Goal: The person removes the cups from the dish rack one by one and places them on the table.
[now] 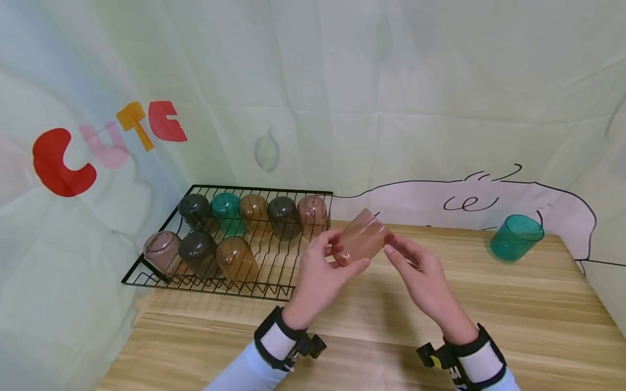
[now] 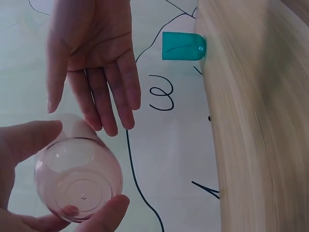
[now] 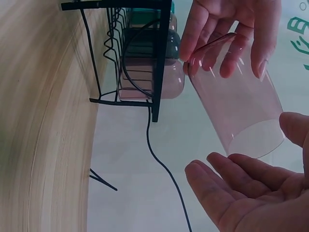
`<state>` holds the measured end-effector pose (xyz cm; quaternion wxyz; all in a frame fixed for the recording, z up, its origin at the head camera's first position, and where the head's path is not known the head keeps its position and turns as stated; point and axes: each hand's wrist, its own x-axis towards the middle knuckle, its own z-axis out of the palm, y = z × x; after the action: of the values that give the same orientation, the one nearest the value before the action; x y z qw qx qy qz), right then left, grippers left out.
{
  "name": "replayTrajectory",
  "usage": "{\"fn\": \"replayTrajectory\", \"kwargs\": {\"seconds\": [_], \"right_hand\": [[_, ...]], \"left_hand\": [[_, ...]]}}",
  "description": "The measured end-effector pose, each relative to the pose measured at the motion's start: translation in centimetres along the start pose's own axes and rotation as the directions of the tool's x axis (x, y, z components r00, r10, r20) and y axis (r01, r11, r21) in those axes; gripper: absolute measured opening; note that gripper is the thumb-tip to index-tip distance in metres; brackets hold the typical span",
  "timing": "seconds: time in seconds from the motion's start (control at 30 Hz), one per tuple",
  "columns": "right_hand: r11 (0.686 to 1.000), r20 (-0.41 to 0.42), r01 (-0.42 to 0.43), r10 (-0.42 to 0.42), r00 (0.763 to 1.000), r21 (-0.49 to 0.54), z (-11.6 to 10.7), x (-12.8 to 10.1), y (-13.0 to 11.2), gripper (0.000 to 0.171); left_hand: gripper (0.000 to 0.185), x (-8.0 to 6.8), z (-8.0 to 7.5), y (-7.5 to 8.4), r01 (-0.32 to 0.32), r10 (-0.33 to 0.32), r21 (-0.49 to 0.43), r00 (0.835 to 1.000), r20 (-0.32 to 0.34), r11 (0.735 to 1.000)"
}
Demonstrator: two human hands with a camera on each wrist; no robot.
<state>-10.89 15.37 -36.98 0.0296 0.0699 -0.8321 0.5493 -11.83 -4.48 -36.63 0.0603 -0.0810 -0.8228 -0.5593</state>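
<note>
A clear pink plastic cup point(image 1: 363, 243), smooth and cylindrical, is held tilted in the air above the pale wood-grain worktop point(image 1: 489, 320), just right of the black wire rack point(image 1: 274, 271). The left hand point(image 1: 320, 279) grips it, thumb and fingers curled round its wall near the rim. The right hand point(image 1: 423, 271) lies beside the cup's base with fingers straight and relaxed; whether the tips touch the base is hard to tell from the head view.

The left wrist view looks into the cup's mouth point(image 2: 77, 186), showing ringed moulding on its bottom and the right hand's flat palm point(image 2: 91, 58) just beyond. The right wrist view shows the cup's flat base point(image 3: 256, 140) close above the open palm.

Eight inverted translucent tumblers point(image 1: 235, 228), smoky, teal, amber and pink, sit in the rack. A teal plastic cup point(image 1: 515, 237) stands well apart on the worktop's far right.
</note>
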Motion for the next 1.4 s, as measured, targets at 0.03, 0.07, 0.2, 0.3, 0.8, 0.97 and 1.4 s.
{"fn": "replayTrajectory", "kwargs": {"seconds": [0.03,0.07,0.2,0.3,0.8,0.97,1.4], "right_hand": [[1.0,-0.002,-0.002,0.002,1.0,0.0,-0.1,0.0,0.0,0.055],[1.0,-0.004,-0.004,0.004,1.0,0.0,-0.1,0.0,0.0,0.056],[1.0,-0.008,-0.013,0.013,1.0,0.001,-0.3,0.1,0.0,0.057],[1.0,-0.012,-0.02,0.02,1.0,0.008,-0.4,0.2,0.0,0.058],[0.996,-0.017,-0.034,0.036,0.999,0.081,-0.7,0.3,-0.1,0.06],[0.995,-0.015,-0.046,0.047,0.999,0.088,-0.7,0.4,-0.2,0.063],[0.992,0.009,-0.074,0.074,0.997,0.099,-0.6,0.5,-0.4,0.065]], "left_hand": [[0.069,0.0,0.1,0.0,0.004,-0.004,-0.008,1.0,0.005,1.0],[0.069,0.0,0.2,0.0,0.008,-0.007,-0.017,1.0,0.011,1.0],[0.067,0.0,0.4,-0.2,0.029,-0.027,-0.058,0.999,0.033,0.998],[0.065,0.0,0.5,-0.3,0.031,-0.027,-0.076,0.999,0.047,0.997],[0.074,-1.0,1.9,-0.8,0.091,-0.075,-0.17,0.992,0.102,0.981],[0.071,-1.2,2.4,-1.0,0.115,-0.09,-0.207,0.988,0.122,0.972],[0.074,-1.6,3.8,-1.6,0.147,-0.117,-0.233,0.983,0.139,0.961]]}}
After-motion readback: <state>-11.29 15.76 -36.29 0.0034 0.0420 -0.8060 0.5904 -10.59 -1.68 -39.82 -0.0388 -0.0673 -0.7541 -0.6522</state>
